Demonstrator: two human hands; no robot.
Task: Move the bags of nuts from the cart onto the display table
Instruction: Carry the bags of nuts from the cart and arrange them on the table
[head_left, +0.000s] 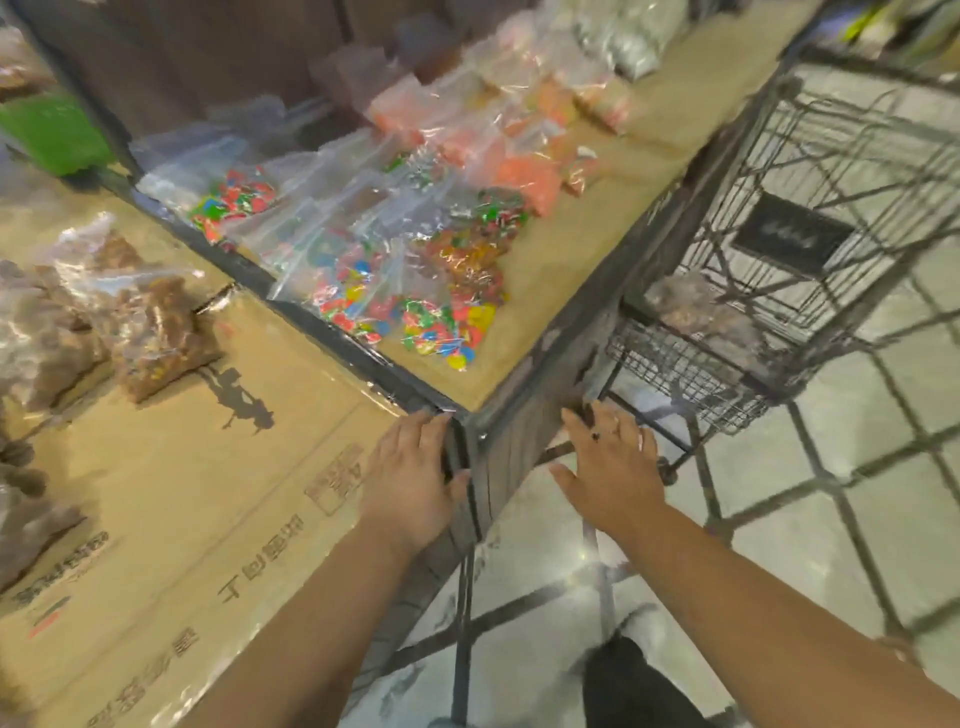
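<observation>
Left grip lies flat and empty on the worktop corner, while right grip, open-fingered and nearer, has the bag of nuts up and right of it inside the cart, mid-right of frame.

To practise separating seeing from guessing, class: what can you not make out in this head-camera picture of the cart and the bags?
- Head view: the brownish bag in the cart is smeared by motion blur behind the wire mesh; contents and bag count are unclear.
- Head view: the dark sign on the cart is too blurred to read.
- Head view: the bags of nuts at left are cut off by the picture's left edge.
</observation>
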